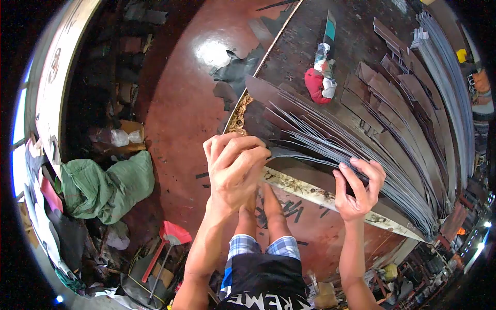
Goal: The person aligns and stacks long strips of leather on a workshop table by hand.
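Observation:
A fanned stack of thin dark sheets (330, 139) lies along the near edge of a dark table (297, 46). At the table's left corner, my left hand (236, 161) is closed on the ends of a few sheets, which bow between my two hands. Farther right, my right hand (359, 188) has its fingers curled at the near side of the stack, touching the sheet edges; what lies between its fingertips is too small to make out. Beyond the stack lies a blade (329, 28) with a handle wrapped in red and white cloth (321, 85).
More sheet piles (403, 98) and a long grey bundle (444, 77) cover the table's right side. On the floor at left are a green sack (108, 186) and a red dustpan (175, 233). Black scraps (237, 70) lie beyond the table's left edge.

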Demonstrator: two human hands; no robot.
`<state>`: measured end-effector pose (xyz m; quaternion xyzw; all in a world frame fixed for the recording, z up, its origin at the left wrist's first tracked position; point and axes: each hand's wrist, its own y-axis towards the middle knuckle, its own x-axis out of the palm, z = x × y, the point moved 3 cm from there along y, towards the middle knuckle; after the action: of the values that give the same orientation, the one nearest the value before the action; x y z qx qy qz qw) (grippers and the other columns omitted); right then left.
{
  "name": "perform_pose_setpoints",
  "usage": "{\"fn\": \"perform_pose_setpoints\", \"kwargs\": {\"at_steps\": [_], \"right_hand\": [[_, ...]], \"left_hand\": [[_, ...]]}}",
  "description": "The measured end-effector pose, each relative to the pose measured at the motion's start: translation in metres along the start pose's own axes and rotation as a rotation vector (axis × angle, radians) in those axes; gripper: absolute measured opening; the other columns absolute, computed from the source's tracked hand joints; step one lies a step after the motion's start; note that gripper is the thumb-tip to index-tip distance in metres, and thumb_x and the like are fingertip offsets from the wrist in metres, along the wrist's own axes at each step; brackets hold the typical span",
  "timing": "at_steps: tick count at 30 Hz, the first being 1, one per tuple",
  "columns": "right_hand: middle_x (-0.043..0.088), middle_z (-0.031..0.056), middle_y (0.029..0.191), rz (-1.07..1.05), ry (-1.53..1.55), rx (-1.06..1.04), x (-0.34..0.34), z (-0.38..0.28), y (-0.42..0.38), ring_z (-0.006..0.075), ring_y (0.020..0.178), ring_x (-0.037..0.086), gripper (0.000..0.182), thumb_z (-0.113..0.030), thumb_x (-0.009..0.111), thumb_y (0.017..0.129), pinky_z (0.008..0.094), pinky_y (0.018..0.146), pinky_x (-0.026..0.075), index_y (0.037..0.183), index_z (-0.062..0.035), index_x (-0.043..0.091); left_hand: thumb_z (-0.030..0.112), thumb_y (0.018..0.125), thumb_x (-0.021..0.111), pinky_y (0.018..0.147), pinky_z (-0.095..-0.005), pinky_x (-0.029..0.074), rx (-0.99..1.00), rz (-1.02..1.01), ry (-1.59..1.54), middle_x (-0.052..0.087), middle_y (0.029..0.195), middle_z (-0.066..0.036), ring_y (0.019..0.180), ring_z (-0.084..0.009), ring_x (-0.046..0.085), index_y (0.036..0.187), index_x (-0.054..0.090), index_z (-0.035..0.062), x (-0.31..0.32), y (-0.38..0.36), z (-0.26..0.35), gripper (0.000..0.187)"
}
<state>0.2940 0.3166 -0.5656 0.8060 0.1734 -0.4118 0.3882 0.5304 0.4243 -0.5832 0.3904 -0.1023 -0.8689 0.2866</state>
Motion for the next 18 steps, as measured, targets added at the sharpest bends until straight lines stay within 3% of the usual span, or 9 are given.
{"fn": "perform_pose_setpoints", "kwargs": {"at_steps": [9,15,18], "right_hand": [[0.068,0.0054,0.113,-0.006,-0.011,-0.023,0.001,0.0,0.001,0.0224,0.103,0.061,0.037,-0.007,0.091,0.068,0.0459,0.095,0.047,0.102,-0.0156,0.08],[0.068,0.005,0.112,-0.008,-0.02,-0.03,0.001,0.001,0.0,0.0225,0.102,0.062,0.035,-0.007,0.09,0.07,0.0459,0.095,0.047,0.103,-0.0159,0.08],[0.068,0.005,0.113,0.004,-0.022,-0.037,0.001,0.001,0.0,0.0224,0.102,0.062,0.035,-0.007,0.09,0.07,0.0457,0.095,0.047,0.103,-0.016,0.08]], "left_hand": [[0.007,0.069,0.079,0.089,-0.0406,0.037,0.09,-0.038,-0.044,0.075,0.102,0.007,0.097,-0.0187,0.059,0.093,0.071,0.0173,-0.001,-0.004,-0.006,0.027],[0.005,0.07,0.083,0.087,-0.0391,0.036,0.005,0.047,-0.002,0.075,0.097,0.007,0.091,-0.0173,0.06,0.091,0.072,0.0167,0.005,0.003,0.004,0.026],[0.003,0.071,0.084,0.089,-0.037,0.041,-0.016,0.047,0.059,0.076,0.095,0.003,0.088,-0.0215,0.062,0.095,0.073,0.0117,0.005,0.007,0.009,0.028]]}}
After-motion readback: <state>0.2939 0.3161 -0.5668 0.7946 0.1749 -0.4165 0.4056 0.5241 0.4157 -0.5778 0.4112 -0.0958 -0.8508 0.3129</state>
